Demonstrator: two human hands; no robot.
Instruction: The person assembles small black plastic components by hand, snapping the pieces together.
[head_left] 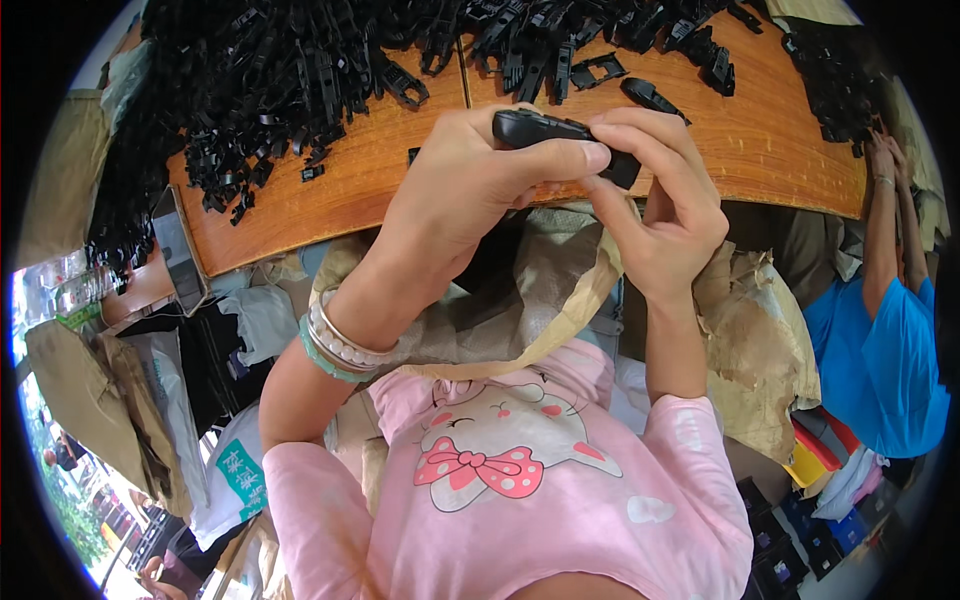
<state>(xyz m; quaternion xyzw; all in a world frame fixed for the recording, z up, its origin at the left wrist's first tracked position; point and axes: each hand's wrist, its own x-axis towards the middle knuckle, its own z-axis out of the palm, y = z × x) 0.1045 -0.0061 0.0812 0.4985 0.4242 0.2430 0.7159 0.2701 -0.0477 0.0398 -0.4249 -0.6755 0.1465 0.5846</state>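
Both of my hands grip one elongated black plastic part [545,130], raised above the table's near edge. My left hand [485,165] wraps round its left end, the thumb lying along its near side. At its right end, my right hand [665,185] pinches it between thumb and fingers. Just beyond my right fingers, a similar black plastic piece [652,98] lies on the wooden table [770,130]. Past my hands, an open black plastic frame [598,70] and another black piece [403,85] rest at the front of the heap.
A large heap of black plastic parts [290,70] covers the table's far left and back. Below the table edge, a woven sack [550,275] hangs open at my lap. At right, a person in a blue shirt [880,350] reaches toward another black pile [825,90]. Brown paper [755,345] hangs nearby.
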